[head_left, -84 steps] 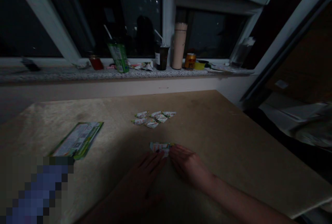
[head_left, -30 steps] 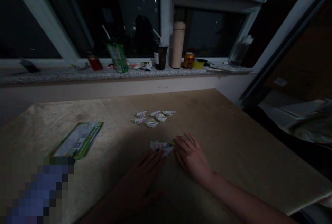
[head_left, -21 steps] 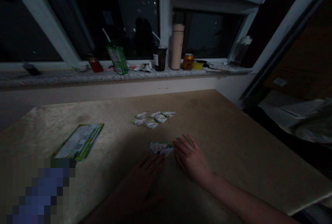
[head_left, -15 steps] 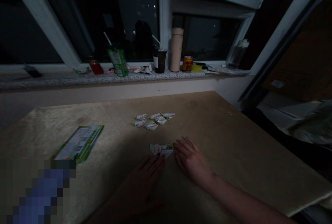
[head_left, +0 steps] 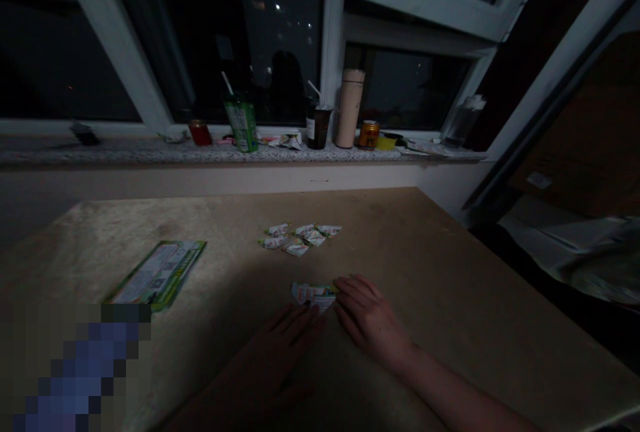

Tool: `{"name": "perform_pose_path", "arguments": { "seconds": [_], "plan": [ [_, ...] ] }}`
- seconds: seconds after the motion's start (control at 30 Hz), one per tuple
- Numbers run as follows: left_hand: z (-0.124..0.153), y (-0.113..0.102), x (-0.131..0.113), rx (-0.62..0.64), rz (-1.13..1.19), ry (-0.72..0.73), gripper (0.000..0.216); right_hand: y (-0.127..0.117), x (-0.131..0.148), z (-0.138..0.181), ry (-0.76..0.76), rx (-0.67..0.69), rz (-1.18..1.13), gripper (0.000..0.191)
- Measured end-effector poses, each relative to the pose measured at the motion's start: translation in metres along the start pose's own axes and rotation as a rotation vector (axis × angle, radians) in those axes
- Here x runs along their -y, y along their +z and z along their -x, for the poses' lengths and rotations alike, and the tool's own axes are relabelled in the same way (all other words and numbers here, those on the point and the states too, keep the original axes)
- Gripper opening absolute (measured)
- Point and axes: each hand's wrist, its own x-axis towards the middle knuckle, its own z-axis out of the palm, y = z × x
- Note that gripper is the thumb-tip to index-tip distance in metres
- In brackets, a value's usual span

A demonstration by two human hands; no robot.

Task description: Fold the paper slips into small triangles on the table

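A folded piece of printed wrapper (head_left: 311,293), white and green and roughly triangular, lies on the tabletop between my hands. My left hand (head_left: 280,352), in deep shadow, lies low over the table, fingers stretched out and their tips on the wrapper's lower edge. At the wrapper's right end rests my right hand (head_left: 367,315), its fingers extended and slightly bent, the tips touching the corner. Beyond them sits a group of several small folded wrapper triangles (head_left: 314,238). To the left lies a flat green and white printed packet (head_left: 163,275).
On the speckled windowsill (head_left: 280,155) stand a red-filled jar (head_left: 200,133), a green cup with a straw (head_left: 242,124), a dark drink cup (head_left: 318,127), a pink flask (head_left: 350,109), an orange can (head_left: 369,135) and a clear bottle (head_left: 465,122). A pixelated patch covers the lower left.
The view has shifted slightly, so the sill and table things appear a little lower and farther right. Both hands stay at the folded wrapper, with the right fingers slightly closer together.
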Motion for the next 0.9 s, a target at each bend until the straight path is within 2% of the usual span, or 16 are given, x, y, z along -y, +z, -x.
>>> {"name": "perform_pose_path", "arguments": {
  "seconds": [0.2, 0.33, 0.73, 0.9],
  "plan": [
    [0.002, 0.0, 0.004, -0.06, -0.002, 0.002, 0.074, -0.005, -0.004, -0.004, -0.059, 0.21, -0.11, 0.043],
    [0.001, -0.001, 0.006, -0.066, -0.057, 0.004, 0.073, -0.006, -0.005, -0.005, -0.094, 0.307, -0.146, 0.041],
    [0.001, 0.001, 0.01, -0.111, -0.148, -0.04, 0.069, -0.007, -0.003, -0.004, -0.089, 0.316, -0.187, 0.033],
    [0.002, 0.002, 0.017, -0.172, -0.19, -0.077, 0.064, -0.011, 0.001, -0.004, -0.121, 0.308, -0.184, 0.031]
  ]
}}
